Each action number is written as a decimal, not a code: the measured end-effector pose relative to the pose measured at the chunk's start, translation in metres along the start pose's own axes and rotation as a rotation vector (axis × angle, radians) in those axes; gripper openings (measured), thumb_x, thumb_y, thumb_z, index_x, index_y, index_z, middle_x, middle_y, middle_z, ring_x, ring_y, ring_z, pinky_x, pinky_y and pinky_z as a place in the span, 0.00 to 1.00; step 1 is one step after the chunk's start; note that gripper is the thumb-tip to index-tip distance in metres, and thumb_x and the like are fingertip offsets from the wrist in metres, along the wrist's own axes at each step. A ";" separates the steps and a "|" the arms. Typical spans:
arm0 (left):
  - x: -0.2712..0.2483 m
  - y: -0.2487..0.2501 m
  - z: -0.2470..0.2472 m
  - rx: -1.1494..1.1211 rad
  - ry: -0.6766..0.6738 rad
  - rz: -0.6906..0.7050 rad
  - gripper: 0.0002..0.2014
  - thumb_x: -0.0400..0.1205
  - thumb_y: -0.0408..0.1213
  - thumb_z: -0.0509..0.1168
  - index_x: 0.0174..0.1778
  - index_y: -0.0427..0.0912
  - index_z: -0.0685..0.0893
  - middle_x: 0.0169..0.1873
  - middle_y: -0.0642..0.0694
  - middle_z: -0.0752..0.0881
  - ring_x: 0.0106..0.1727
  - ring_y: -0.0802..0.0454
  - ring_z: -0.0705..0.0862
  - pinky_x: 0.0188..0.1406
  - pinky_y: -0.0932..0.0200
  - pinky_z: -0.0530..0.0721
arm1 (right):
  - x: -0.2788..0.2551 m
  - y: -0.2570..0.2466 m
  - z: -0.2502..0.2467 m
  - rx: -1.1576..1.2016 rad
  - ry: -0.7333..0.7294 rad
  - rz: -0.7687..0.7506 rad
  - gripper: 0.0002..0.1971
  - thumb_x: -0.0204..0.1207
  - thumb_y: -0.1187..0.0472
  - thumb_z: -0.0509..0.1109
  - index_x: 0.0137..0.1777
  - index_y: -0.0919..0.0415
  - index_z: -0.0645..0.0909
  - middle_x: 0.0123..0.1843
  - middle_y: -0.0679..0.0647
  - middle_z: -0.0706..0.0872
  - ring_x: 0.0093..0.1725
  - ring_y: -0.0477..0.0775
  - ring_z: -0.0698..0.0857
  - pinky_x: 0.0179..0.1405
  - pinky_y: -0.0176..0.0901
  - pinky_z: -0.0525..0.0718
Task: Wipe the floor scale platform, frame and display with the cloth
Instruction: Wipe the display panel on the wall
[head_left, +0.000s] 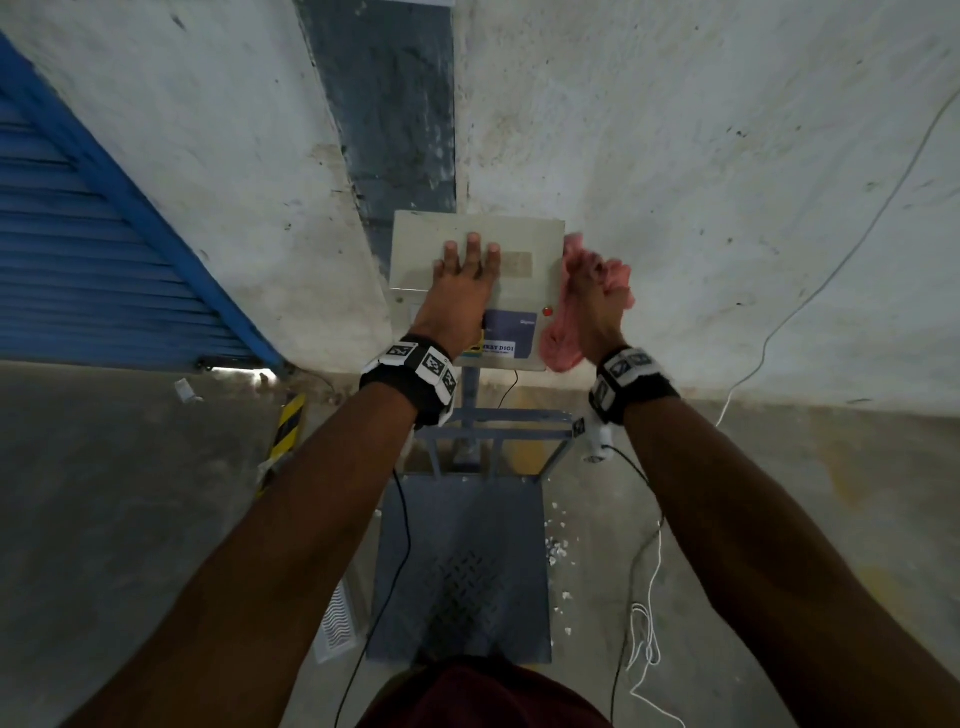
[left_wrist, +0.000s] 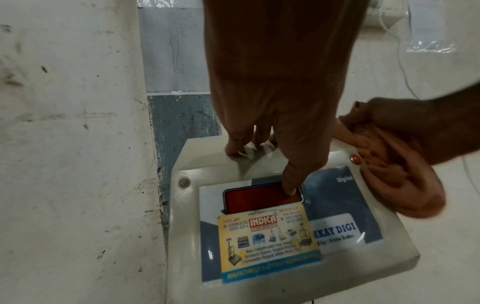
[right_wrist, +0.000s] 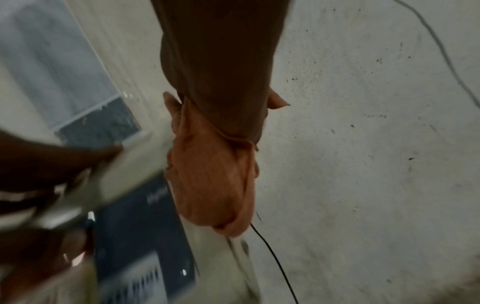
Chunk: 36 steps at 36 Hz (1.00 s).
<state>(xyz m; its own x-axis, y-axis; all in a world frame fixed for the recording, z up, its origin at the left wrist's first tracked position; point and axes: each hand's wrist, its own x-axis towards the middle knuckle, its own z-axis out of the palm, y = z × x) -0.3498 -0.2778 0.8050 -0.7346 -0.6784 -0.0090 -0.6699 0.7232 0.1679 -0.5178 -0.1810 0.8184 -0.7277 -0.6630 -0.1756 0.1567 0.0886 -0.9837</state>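
Forearms frame the head view: left hand (head_left: 464, 280) lies flat, fingers spread, steadying the display (head_left: 478, 291). Left wrist view: thumb on the red window (left_wrist: 259, 199). Right wrist view: right hand (right_wrist: 221, 98), grip clenched around the cloth (right_wrist: 213, 181), wipes the display's right edge.

Display housing (left_wrist: 187, 205): cream plastic, smooth, glossy, with soft reflections.
Display window (left_wrist: 249, 200): dark red, glossy.
Sticker (left_wrist: 270, 244): printed yellow paper, slight sheen.
Cloth (head_left: 558, 338): pink, soft ribbed fabric, matt, crumpled.
Platform (head_left: 462, 566): grey metal, matt, raised tread pattern at its middle.
Frame (head_left: 498, 418): grey painted metal.
Wall (head_left: 701, 156): whitewashed, rough, scuffed.
Floor (head_left: 130, 493): bare concrete, matt.
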 end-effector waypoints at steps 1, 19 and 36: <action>-0.001 0.000 -0.001 0.003 0.001 0.000 0.50 0.78 0.18 0.65 0.89 0.39 0.38 0.87 0.29 0.37 0.85 0.20 0.40 0.84 0.31 0.48 | 0.005 -0.010 0.004 0.053 -0.027 -0.007 0.15 0.82 0.59 0.73 0.57 0.68 0.75 0.57 0.65 0.87 0.57 0.63 0.90 0.56 0.59 0.91; -0.003 0.006 -0.005 0.030 -0.019 -0.014 0.49 0.79 0.19 0.64 0.89 0.37 0.39 0.87 0.28 0.38 0.85 0.20 0.40 0.85 0.30 0.48 | -0.026 0.040 -0.012 0.059 0.012 0.087 0.21 0.83 0.53 0.73 0.57 0.76 0.82 0.45 0.62 0.90 0.41 0.57 0.91 0.39 0.47 0.91; 0.002 -0.003 0.006 0.078 0.056 0.002 0.52 0.76 0.14 0.64 0.89 0.39 0.39 0.87 0.30 0.38 0.85 0.20 0.41 0.84 0.30 0.47 | -0.027 0.067 -0.012 0.107 -0.025 0.233 0.12 0.85 0.55 0.71 0.56 0.65 0.81 0.42 0.51 0.83 0.39 0.46 0.85 0.41 0.41 0.86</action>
<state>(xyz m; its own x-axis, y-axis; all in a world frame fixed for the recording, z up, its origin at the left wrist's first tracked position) -0.3499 -0.2800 0.7989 -0.7299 -0.6819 0.0470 -0.6767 0.7307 0.0904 -0.4958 -0.1479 0.7571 -0.6470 -0.6525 -0.3946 0.3891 0.1625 -0.9067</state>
